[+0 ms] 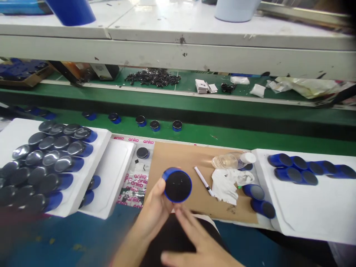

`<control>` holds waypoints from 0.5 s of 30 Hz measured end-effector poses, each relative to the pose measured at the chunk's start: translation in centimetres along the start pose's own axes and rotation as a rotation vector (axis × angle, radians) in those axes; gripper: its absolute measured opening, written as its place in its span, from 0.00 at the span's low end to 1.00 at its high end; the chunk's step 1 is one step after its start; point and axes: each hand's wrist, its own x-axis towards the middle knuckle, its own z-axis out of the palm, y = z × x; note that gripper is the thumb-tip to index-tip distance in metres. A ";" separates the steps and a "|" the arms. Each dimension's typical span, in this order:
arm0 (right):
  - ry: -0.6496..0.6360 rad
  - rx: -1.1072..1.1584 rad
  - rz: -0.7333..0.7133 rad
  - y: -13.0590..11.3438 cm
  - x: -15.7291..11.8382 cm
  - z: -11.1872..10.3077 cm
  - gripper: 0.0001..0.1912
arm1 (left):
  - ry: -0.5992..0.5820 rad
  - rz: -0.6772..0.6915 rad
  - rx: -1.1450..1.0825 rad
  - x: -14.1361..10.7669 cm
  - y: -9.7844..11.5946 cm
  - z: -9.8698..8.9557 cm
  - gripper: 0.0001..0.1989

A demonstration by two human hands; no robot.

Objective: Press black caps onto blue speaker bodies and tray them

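Held up over a brown cardboard sheet [203, 207] is a short blue cylinder with a black round end [178, 186] facing me. My left hand [158, 207] is closed around its left side, the thumb at the rim. Just below it, my right hand [197, 237] has its fingers stretched out and thumb apart. Its fingertips are close to the cylinder's lower edge; whether they touch I cannot tell. On the cardboard to the right lie a white marker pen [204, 181], a crumpled white cloth [225, 185] and a clear bottle with a white cap [230, 160].
White foam trays stand at both sides, the left tray [97, 148] packed with blue cylinders, the right tray [319, 207] with several. Two cylinders [258, 200] lie by the right tray. More sit on a green surface [217, 135] behind. A shelf [167, 48] crosses above.
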 end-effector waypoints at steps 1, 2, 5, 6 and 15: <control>-0.079 -0.028 0.015 1.1 -0.1 0.2 0.23 | 0.015 0.004 -0.006 0.1 0.3 -0.5 0.26; -0.117 -0.046 0.039 2.3 -0.2 0.3 0.25 | 0.028 0.007 -0.012 0.2 0.6 -1.0 0.25; -0.009 -0.125 0.196 4.6 -0.2 0.3 0.23 | 0.057 0.011 -0.028 0.2 1.6 -2.4 0.24; 0.035 -0.136 0.225 4.6 0.3 0.3 0.22 | 0.065 0.011 -0.030 0.2 1.9 -2.7 0.24; -0.181 -0.062 0.247 2.8 -0.5 5.4 0.22 | 0.052 -0.010 -0.001 0.7 3.3 -4.2 0.27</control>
